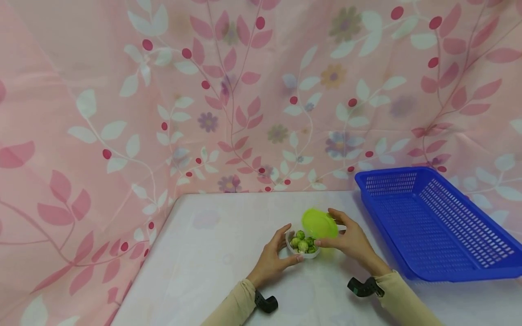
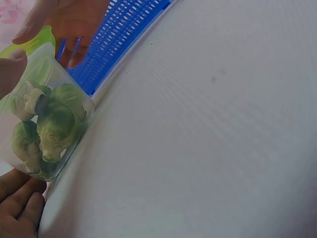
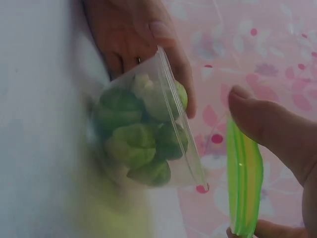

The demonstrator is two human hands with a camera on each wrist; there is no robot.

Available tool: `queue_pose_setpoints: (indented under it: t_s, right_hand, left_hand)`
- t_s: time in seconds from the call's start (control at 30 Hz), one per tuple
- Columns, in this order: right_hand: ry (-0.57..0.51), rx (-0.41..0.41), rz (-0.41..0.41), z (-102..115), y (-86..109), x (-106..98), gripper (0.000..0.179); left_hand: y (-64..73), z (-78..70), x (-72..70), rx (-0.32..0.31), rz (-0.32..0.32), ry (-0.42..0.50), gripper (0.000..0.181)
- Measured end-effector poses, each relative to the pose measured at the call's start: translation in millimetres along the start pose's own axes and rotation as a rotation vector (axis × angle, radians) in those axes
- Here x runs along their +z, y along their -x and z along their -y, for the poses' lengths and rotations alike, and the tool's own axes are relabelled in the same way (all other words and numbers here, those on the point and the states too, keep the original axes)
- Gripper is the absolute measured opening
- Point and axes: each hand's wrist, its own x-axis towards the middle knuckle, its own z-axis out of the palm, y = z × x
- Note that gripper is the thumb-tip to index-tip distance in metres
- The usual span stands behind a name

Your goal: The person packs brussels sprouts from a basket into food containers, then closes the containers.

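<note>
A clear plastic container [image 1: 311,256] stands on the table, filled with several Brussels sprouts [image 1: 302,246]. My left hand [image 1: 272,259] grips the container from its left side, with the thumb at the near rim and the fingers round the far side. In my right hand [image 1: 354,241] is a yellow-green lid [image 1: 319,222], pinched by its edge between thumb and fingers. The lid is tilted, above and to the right of the container. In the right wrist view, a gap shows between the lid [image 3: 243,183] and the container's open rim [image 3: 184,126].
A large blue plastic basket [image 1: 438,231] with perforated walls sits at the right of the white table [image 1: 212,262]. Behind the table hangs a pink floral curtain [image 1: 253,90]. Dark wrist devices [image 1: 267,302] are strapped on over both sleeves.
</note>
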Motion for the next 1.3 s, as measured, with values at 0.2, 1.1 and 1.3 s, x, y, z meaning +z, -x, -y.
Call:
queue_pose_setpoints:
  t_s: [0.2,1.1,1.3]
  right_hand:
    - [-0.015,-0.030,0.082,6.6,6.7,6.4,0.107]
    - [-0.150,0.160,0.054,8.5,3.5,10.1,0.038]
    - [-0.192,0.189,-0.014,2.1,3.6,21.7,0.036]
  left_hand:
    - [0.6,0.5,-0.2,-0.003,0.001,-0.014,0.092]
    - [0.6,-2.0,-2.2,0.074,0.020,0.033,0.085]
    - [1.3,0.3,-2.8,0.090,0.043,0.076,0.081]
